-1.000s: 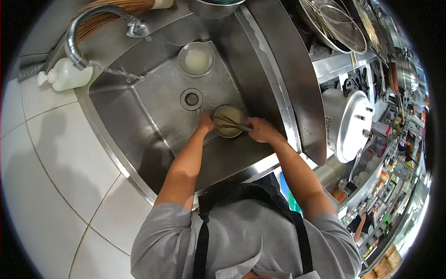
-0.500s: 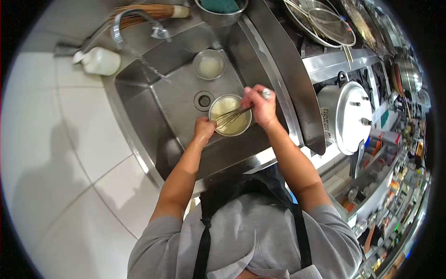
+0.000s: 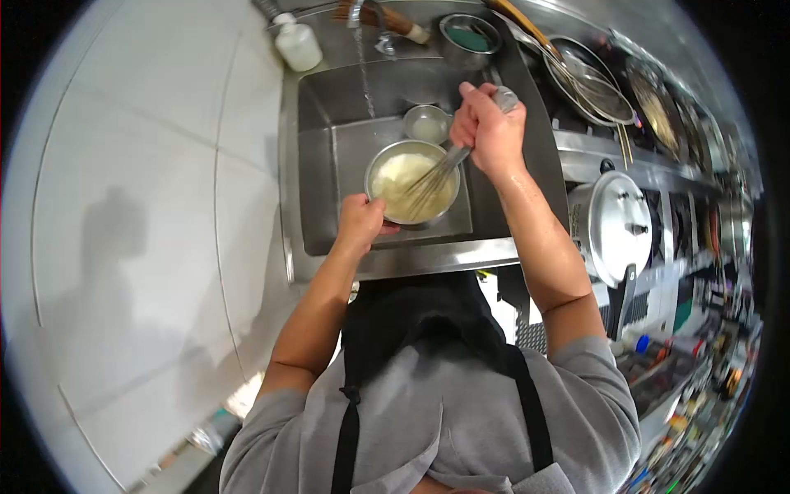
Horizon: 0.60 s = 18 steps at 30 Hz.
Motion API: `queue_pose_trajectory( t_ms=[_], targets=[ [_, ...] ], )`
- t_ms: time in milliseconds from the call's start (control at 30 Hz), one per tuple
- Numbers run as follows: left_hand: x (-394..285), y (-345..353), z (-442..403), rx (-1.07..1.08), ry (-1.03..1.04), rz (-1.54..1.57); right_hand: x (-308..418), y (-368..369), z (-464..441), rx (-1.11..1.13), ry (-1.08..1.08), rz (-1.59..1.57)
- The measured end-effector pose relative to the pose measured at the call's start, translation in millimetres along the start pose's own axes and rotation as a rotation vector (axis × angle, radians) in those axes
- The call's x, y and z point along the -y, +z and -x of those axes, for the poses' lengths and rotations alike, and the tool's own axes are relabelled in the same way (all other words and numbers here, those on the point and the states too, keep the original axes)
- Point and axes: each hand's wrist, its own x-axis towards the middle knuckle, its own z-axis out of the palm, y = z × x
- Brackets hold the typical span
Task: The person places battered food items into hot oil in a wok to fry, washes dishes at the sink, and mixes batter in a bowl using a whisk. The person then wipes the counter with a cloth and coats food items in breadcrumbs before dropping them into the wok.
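A white bottle (image 3: 299, 46) stands beside the sink (image 3: 316, 185). Fingers of the left hand (image 3: 360, 224) clasp a metal bowl (image 3: 411, 146) of pale liquid (image 3: 398, 176) over the sink; a whisk (image 3: 448, 163) dips in, clenched by the right hand's (image 3: 494, 136) fingers.

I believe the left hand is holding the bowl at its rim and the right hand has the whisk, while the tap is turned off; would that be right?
Not quite: the tap is on, and the head view shows water running from it. The left hand does hold the bowl at its rim, and the right hand has the whisk.
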Motion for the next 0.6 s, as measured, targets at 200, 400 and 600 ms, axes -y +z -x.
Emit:
queue_pose_trajectory(
  t_ms=[200,400,600],
  targets=[
    [42.8,4.3,46.9,-0.16,0.034,0.014,-22.7,2.9,28.1,0.062,0.059,-0.099],
    [84.9,17.1,70.6,-0.235,0.054,0.034,-45.6,-12.6,58.3,0.06,0.051,0.071],
    [114.8,1.2,61.2,-0.283,0.095,-0.351,-28.5,-19.5,73.6,0.101,0.068,0.141]
  ],
)
